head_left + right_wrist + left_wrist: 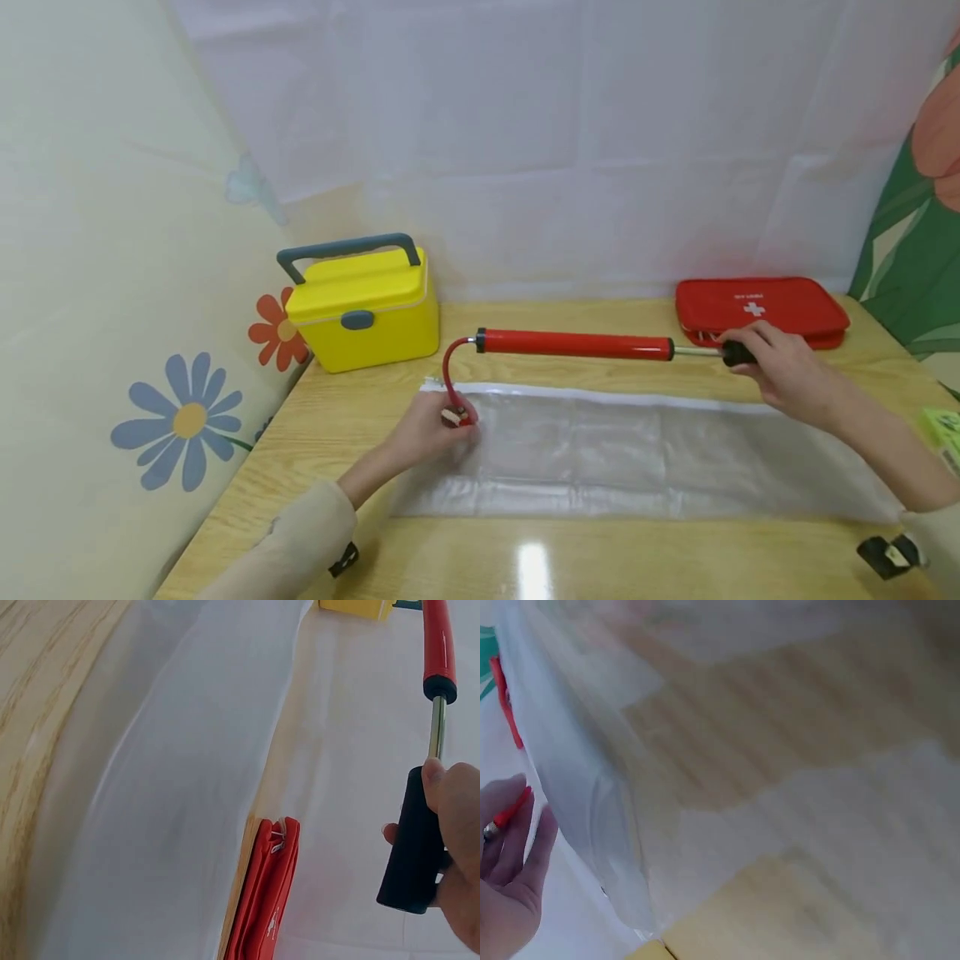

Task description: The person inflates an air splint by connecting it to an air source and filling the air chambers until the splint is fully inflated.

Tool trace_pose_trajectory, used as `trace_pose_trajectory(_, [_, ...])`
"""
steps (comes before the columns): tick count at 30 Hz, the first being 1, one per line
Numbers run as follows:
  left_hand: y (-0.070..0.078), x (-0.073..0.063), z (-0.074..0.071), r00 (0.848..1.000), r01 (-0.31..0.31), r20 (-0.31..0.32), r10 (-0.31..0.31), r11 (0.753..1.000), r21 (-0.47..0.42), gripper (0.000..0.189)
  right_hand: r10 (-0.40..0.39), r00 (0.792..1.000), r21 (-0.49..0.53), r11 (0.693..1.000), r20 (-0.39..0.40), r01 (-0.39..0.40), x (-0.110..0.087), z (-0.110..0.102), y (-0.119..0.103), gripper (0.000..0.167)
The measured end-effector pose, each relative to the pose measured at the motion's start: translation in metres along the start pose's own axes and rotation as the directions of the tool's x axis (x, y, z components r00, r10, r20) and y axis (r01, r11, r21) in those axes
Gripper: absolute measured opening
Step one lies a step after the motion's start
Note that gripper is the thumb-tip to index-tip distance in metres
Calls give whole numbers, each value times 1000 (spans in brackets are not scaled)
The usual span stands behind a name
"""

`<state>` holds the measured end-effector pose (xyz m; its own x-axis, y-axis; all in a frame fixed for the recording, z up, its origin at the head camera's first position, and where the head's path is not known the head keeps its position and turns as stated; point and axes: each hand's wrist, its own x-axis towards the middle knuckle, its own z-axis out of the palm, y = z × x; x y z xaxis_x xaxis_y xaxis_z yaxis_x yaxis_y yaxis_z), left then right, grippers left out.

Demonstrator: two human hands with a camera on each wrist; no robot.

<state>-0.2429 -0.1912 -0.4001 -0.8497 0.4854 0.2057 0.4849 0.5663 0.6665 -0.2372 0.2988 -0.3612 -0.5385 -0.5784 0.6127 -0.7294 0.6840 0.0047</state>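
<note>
A red hand pump hangs level above the table, its metal rod partly drawn out. My right hand grips the pump's black handle. At the pump's other end, a curved red hose runs down to my left hand, which pinches the hose end between thumb and fingers. In the left wrist view, the red hose tip shows between the fingers. Beneath both hands lies a long, flat, see-through plastic sleeve with a white edge. Whether the hose joins the sleeve is hidden by the left hand.
A yellow box with a grey handle stands at the back left of the wooden table. A red first-aid pouch lies at the back right, just behind the right hand. A green-yellow packet shows at the right edge.
</note>
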Motion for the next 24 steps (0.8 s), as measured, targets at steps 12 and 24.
trace_pose_trajectory(12, [1, -4, -1, 995, 95, -18, -94, 993, 73, 14, 61, 996, -8, 998, 66, -60, -1, 2, -4, 38])
trace_pose_trajectory(24, [-1, -5, -4, 993, 112, -34, -109, 986, 120, 14, 7, 1000, 7, 1000, 18, -7, 1, 5, -1, 62])
